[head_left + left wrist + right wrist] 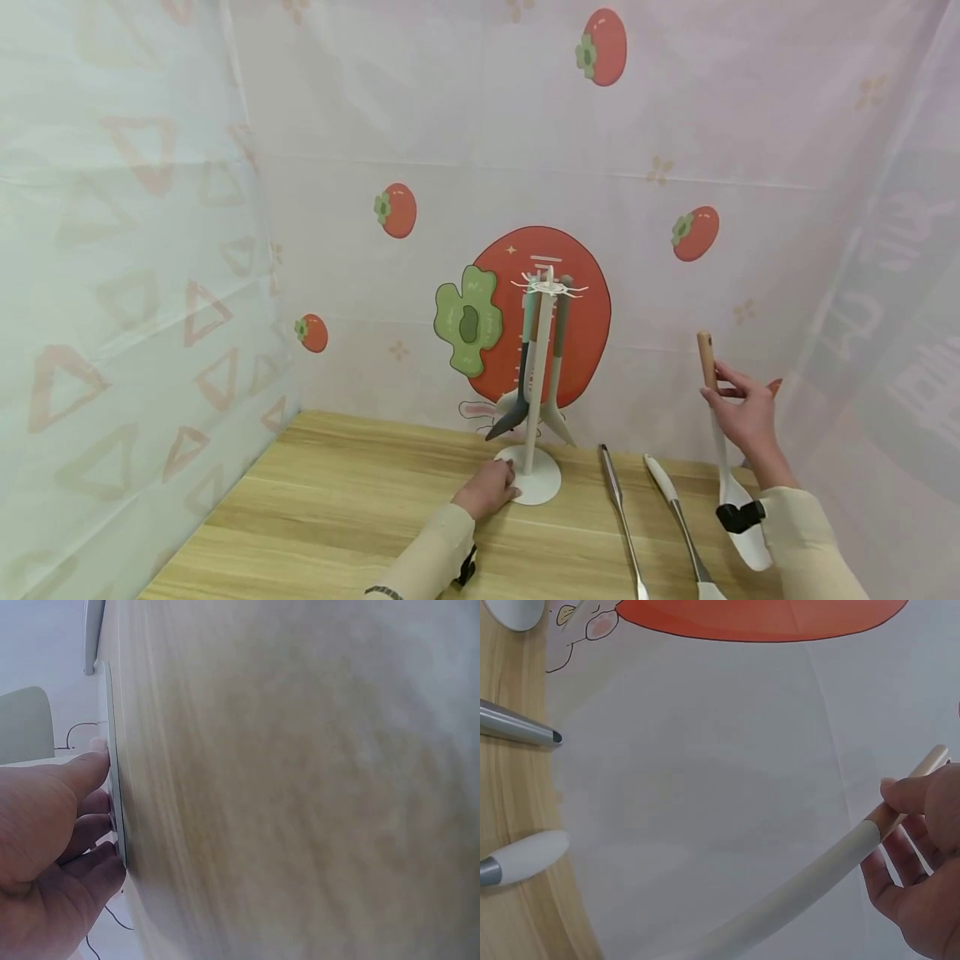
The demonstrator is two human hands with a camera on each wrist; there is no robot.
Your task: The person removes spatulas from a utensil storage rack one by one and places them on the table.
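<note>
Steadily now: pinch the long white utensil (722, 454) near its wooden end with the right hand (744, 417), fingers (907, 796) and thumb curled round the handle, blade hanging down beside the sleeve, lifted clear of the tabletop (337, 500) at the far right. Grip high but not at the very tip, leaving the end free. Hold the shaft close to upright to stop the broad blade from swinging. Press the left hand (487, 490) flat at the round base (543, 487) of the rack (537, 375), fingers (90, 769) stretched and relaxed against the rim, clasping nothing. Lean lightly there to stop the thin pole from tipping, probably the main risk with so small a foot.

Elsewhere, mind two utensils hanging from the hooks at the top: a dark one (517, 392) on the left side and a grey one (558, 367) on the right, both crowding the pole. Watch also a metal-handled tool (621, 517) and a white-handled tool (675, 508) lying side by side on the tabletop between rack and right hand, straight under any path across. Behind, only a pale curtain printed with red fruit (540, 250), close to the rack's back.
</note>
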